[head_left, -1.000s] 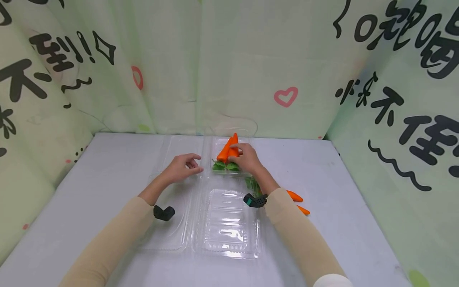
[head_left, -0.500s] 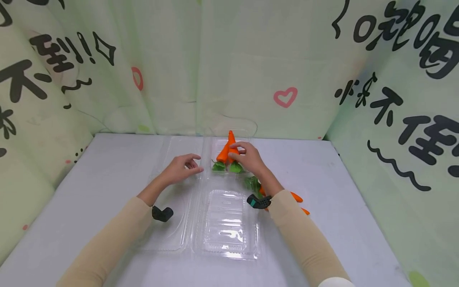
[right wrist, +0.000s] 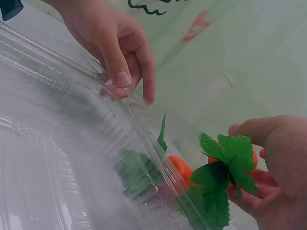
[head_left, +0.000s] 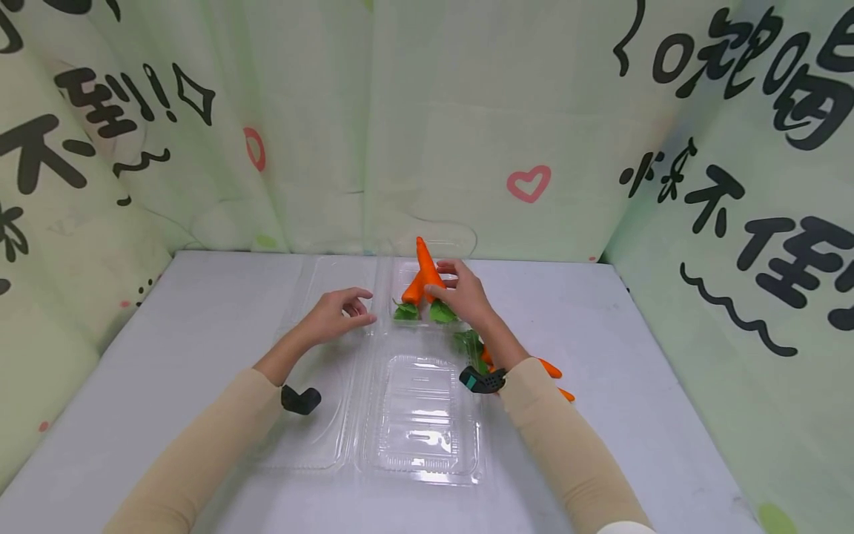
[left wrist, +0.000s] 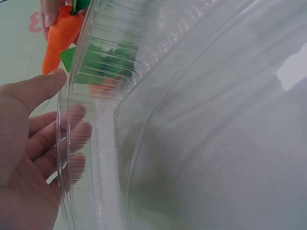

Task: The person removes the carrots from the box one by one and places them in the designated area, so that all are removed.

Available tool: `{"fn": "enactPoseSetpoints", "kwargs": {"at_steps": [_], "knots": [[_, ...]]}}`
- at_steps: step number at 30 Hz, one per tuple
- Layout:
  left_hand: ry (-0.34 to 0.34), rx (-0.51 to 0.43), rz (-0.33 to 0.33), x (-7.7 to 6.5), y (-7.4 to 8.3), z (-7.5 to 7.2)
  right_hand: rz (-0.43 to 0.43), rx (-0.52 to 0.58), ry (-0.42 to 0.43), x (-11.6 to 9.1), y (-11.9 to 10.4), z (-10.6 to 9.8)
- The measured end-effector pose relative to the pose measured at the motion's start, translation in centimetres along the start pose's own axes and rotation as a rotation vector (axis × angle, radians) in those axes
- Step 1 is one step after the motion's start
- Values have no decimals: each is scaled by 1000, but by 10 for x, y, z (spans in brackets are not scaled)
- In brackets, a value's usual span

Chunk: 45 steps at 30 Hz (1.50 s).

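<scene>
My right hand (head_left: pixel 465 293) holds a toy carrot (head_left: pixel 429 265) with green fabric leaves over the back clear plastic box. Its tip points away and slightly left. A second carrot (head_left: pixel 412 289) lies in that box, partly overlapped by the held one. My left hand (head_left: pixel 342 313) is at the middle edge of the clear plastic (left wrist: pixel 72 139), thumb and fingers apart. In the left wrist view the thumb meets the rim, while the other fingers show through the transparent wall. The right wrist view shows the held carrot's leaves (right wrist: pixel 225 167) hanging beside the rim.
Another clear plastic box (head_left: pixel 427 475) stands open in front, its lid (head_left: pixel 300 437) laid out to the left. Several carrots (head_left: pixel 551 368) lie to the right, partly covered by my right forearm. A printed curtain (head_left: pixel 440 133) surrounds the white table (head_left: pixel 547 319).
The held carrot has turned, its tip swinging left and its leaves shifting right, away from the other carrot's leaves. My right hand has moved slightly. The left hand has stayed almost still.
</scene>
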State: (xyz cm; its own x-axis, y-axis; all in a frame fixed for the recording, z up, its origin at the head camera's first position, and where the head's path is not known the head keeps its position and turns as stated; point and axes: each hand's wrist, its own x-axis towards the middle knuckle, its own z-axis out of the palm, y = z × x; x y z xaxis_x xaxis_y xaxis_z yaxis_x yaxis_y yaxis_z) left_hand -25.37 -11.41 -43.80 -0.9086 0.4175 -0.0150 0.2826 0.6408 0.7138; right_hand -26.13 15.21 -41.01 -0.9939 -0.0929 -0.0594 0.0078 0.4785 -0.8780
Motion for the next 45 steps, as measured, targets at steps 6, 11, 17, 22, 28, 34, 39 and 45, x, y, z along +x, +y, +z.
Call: {"fn": "enactPoseSetpoints", "kwargs": {"at_steps": [6,11,17,22,28,34,39,45], "knots": [[-2,4,5,0,1,0,-8,57,4,-4,-4,-4],[-4,4,-17,-1,2,0,-9,34,2,-5,-4,-5],[-2,-4,-23,-3,0,-1,-26,23,-3,-9,-4,-6],[-5,-16,-30,-5,-2,0,-29,43,-7,-14,-4,-6],[10,-24,-41,-4,-1,1,-19,47,9,-19,-6,-10],[12,-14,-35,-3,0,1,-19,61,18,-23,-6,-16],[6,-13,-25,-3,1,0,-11,81,29,-27,-3,-22],[-3,-13,-17,-2,3,0,-4,90,23,-30,3,-28]]}}
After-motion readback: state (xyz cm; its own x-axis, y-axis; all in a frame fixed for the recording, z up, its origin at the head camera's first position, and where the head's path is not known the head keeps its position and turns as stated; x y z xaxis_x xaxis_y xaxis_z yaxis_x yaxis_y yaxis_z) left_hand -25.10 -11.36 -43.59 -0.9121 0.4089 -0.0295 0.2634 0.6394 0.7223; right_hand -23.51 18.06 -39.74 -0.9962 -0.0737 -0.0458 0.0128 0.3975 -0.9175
